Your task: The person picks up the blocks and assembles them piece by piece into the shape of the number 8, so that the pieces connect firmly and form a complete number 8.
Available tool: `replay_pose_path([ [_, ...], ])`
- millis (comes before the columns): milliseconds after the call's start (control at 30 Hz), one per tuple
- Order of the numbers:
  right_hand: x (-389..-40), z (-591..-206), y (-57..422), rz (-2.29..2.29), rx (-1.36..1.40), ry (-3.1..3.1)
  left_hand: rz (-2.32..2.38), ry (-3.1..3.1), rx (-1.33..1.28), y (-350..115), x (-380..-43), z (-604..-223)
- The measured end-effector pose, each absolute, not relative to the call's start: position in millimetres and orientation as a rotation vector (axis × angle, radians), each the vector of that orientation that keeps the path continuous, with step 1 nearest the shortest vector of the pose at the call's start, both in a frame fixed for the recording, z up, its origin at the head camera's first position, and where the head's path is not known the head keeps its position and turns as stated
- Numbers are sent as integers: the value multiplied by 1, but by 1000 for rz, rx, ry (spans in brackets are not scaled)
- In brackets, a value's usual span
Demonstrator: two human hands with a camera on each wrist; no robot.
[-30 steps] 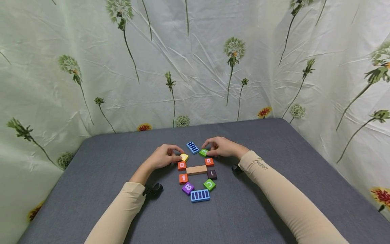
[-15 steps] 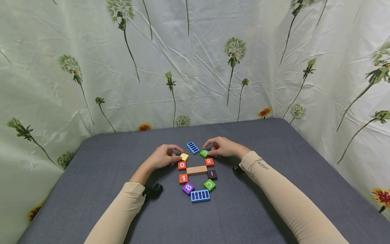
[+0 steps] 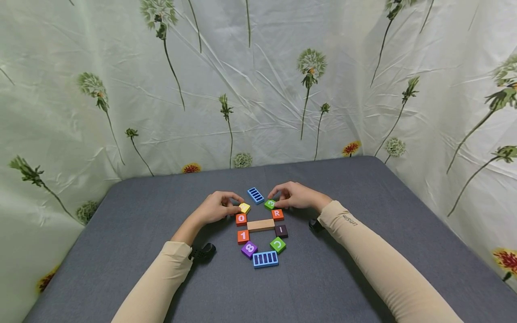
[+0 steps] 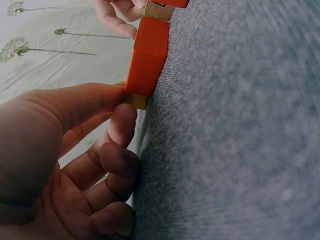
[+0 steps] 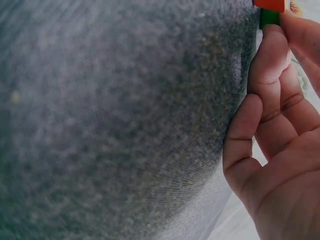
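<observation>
My left hand (image 3: 216, 207) pinches a small yellow block (image 3: 245, 207) between thumb and finger, just beyond a red block marked 0 (image 3: 241, 219). Opposite it, a green block marked 3 (image 3: 269, 204) lies between the thumb and fingers of my right hand (image 3: 298, 195), just past a red block marked R (image 3: 277, 215). The left wrist view shows the yellow block (image 4: 137, 101) mostly covered by fingers and the red block (image 4: 146, 57). Only a sliver of the green block (image 5: 270, 18) shows in the right wrist view. A blue slotted block (image 3: 255, 195) lies slanted between the two hands.
A plain wooden bar (image 3: 260, 225) lies across the middle of the ring of blocks. Nearer are a red 1 block (image 3: 243, 237), purple 8 block (image 3: 249, 249), dark block (image 3: 281, 231), green C block (image 3: 278, 245) and another blue slotted block (image 3: 265, 259). Grey cloth (image 3: 331, 278) covers the table.
The green block has shifted very slightly toward the near side, with my right hand at it. My left hand and the other blocks stay where they were.
</observation>
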State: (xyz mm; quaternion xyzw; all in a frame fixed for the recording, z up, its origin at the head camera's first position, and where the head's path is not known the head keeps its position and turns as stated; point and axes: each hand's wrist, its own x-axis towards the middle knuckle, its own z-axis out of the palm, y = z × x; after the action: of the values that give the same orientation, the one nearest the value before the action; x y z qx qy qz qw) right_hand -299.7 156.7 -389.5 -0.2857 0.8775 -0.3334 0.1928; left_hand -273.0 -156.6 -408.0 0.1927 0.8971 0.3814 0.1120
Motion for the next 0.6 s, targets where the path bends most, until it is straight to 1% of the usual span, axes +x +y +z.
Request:
replay_pose_path([
  [600,-297,-388,158,-952,-800,2444,1130,2626,550,-156,-273,-409],
])
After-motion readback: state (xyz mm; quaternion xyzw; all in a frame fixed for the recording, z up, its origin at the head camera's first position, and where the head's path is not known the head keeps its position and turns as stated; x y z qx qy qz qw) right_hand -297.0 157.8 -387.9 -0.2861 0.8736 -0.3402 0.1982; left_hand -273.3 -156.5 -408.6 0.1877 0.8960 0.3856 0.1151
